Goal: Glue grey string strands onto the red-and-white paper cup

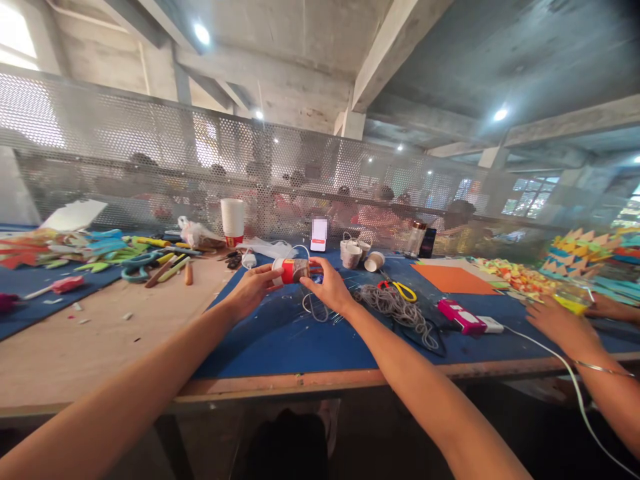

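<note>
A paper cup point(289, 272) with a red band lies on its side in the air above the blue table mat, part of it covered in greyish-brown cord. My left hand point(257, 288) grips its left end, thumb and fingers closed around it. At the other end, my right hand point(327, 285) closes on the cup too. A pale cord point(314, 308) loops just below the cup. Right of my hands lie a heap of grey cord point(395, 303) and yellow-handled scissors point(404, 291). Behind them are cord-wrapped cups point(351, 253) and one cup point(374, 261) tipped over.
Stacked paper cups point(233, 219) and a phone point(319, 235) stand along the perforated metal screen. Tools and paper scraps point(100, 248) crowd the left. To the right are orange paper point(450, 277), a magenta box point(461, 316), a white cable point(555, 347) and another person's hands point(565, 327).
</note>
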Available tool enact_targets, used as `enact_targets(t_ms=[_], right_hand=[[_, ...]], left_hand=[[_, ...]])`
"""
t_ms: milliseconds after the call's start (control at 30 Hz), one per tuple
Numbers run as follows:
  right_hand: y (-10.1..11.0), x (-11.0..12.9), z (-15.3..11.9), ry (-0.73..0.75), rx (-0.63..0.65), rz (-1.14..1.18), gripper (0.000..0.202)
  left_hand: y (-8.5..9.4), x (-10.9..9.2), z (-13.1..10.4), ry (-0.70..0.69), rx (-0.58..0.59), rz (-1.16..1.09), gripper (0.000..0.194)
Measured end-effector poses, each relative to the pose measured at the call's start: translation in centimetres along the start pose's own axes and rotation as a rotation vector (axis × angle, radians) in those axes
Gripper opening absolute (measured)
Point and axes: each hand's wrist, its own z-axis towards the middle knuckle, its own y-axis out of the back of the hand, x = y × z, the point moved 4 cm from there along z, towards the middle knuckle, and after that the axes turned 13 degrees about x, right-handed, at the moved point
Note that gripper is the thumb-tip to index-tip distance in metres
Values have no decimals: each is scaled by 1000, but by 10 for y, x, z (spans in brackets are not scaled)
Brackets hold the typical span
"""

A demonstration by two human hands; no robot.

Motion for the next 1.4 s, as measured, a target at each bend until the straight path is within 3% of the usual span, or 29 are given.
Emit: enact_targets(t_ms=[333, 400, 533, 633, 733, 833, 900, 1000, 1200, 1300, 1400], right_hand=[[6, 12, -1, 82, -58, -269, 8], [8, 14, 0, 79, -63, -280, 12], [22, 8, 2, -17, -116, -298, 40], [38, -5, 1, -200, -163, -450, 35], [49, -19, -3, -411, -65, -642, 20], [48, -30, -10, -576, 139, -788, 26], [44, -33, -14, -628, 236, -837, 31], [39, -33, -17, -641, 264, -854, 33], [37, -29, -12, -603, 171, -841, 30], [41, -24, -6, -530, -12, -724, 34], [45, -19, -1, -339, -218, -433, 35]], left_hand=[[-3, -3, -3, 12, -40, 41, 34], [-1, -3, -3, 10, -79, 46, 35], [5, -1, -2, 0, -124, 52, 40], [10, 2, 0, -10, -152, 39, 42], [12, 4, 2, -25, -159, 50, 42], [11, 3, 2, -31, -163, 49, 42], [11, 3, 1, -30, -162, 38, 43], [10, 2, 1, -21, -150, 18, 42], [13, 4, 2, -3, -143, -40, 29], [15, 7, 4, 16, -115, -93, 26], [16, 8, 6, 22, -94, -133, 26]])
